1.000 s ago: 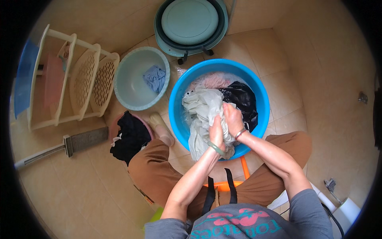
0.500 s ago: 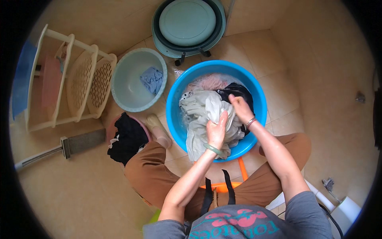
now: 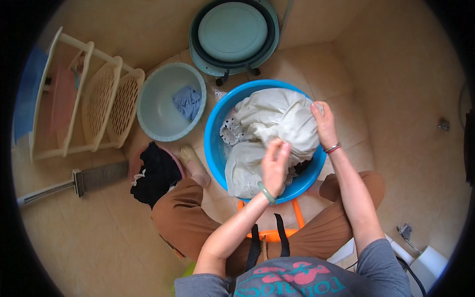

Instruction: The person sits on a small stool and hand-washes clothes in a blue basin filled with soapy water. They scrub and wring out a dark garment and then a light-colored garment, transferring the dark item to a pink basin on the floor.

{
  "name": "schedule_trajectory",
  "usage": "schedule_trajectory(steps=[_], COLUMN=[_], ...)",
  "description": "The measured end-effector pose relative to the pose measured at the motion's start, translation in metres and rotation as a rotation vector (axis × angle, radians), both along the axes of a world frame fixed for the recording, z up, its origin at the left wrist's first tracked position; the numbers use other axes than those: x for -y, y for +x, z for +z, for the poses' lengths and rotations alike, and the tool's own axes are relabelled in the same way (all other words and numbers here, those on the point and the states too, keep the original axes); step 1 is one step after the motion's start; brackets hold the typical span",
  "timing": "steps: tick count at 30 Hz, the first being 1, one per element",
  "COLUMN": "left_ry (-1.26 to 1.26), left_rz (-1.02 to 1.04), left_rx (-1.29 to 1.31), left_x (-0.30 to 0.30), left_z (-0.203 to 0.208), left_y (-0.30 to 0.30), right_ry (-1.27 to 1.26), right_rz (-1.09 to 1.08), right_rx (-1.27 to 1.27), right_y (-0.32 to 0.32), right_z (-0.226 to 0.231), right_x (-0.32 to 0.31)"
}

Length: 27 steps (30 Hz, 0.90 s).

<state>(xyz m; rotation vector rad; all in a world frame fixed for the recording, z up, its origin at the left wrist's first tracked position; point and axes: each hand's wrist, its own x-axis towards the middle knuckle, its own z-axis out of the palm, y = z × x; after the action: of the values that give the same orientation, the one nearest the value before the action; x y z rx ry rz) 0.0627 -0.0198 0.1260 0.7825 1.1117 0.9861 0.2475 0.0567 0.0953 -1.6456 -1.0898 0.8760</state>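
A large wet white garment (image 3: pixel 282 111) lies bunched across the blue basin (image 3: pixel 213 159), its folds spreading over most of the opening. My right hand (image 3: pixel 325 126) grips its right edge, thumb on top, above the basin's right rim. Lower and nearer the middle, my left hand (image 3: pixel 275 161) is closed on folds of the same cloth; the fingertips are partly blurred. At the basin's left side a white cloth with black spots (image 3: pixel 231 131) shows. A bit of dark cloth (image 3: pixel 301 167) peeps out beneath the white one, the rest of it hidden.
Left of the blue basin stands a pale green basin (image 3: pixel 153 121) holding a blue cloth (image 3: pixel 188 101). Black clothes (image 3: pixel 157 173) fill a pink basin. A folded basin (image 3: pixel 232 32) leans at the back wall. A cream rack (image 3: pixel 89 99) and a flat mop (image 3: pixel 104 178) are farther left.
My right hand has moved right and taken hold of the white garment, which now spreads over the pink and black cloths. My left hand has shifted slightly right.
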Motion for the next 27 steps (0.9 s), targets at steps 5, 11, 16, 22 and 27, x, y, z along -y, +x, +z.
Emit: schedule_trajectory(steps=[5, 11, 16, 22, 27], left_ry=[-0.371, -0.725, -0.333, -0.508, 0.040], left_rz=[0.385, -0.052, 0.176, 0.224, -0.141], left_rx=[0.748, 0.762, 0.598, 0.082, -0.214], left_x=[-0.018, -0.040, 0.013, 0.008, 0.009], left_z=[-0.055, -0.052, -0.141, -0.036, -0.019], left_y=[-0.028, -0.047, -0.032, 0.011, -0.018], right_ry=[0.155, 0.375, 0.576, -0.275, -0.873], right_rz=[0.381, 0.843, 0.695, 0.295, 0.222], right_rx=[0.315, 0.319, 0.519, -0.048, -0.241], right_y=[-0.061, -0.127, -0.120, -0.053, -0.004], right_z=[0.008, 0.039, 0.011, -0.075, -0.045], right_x=[0.034, 0.107, 0.081, 0.044, 0.012])
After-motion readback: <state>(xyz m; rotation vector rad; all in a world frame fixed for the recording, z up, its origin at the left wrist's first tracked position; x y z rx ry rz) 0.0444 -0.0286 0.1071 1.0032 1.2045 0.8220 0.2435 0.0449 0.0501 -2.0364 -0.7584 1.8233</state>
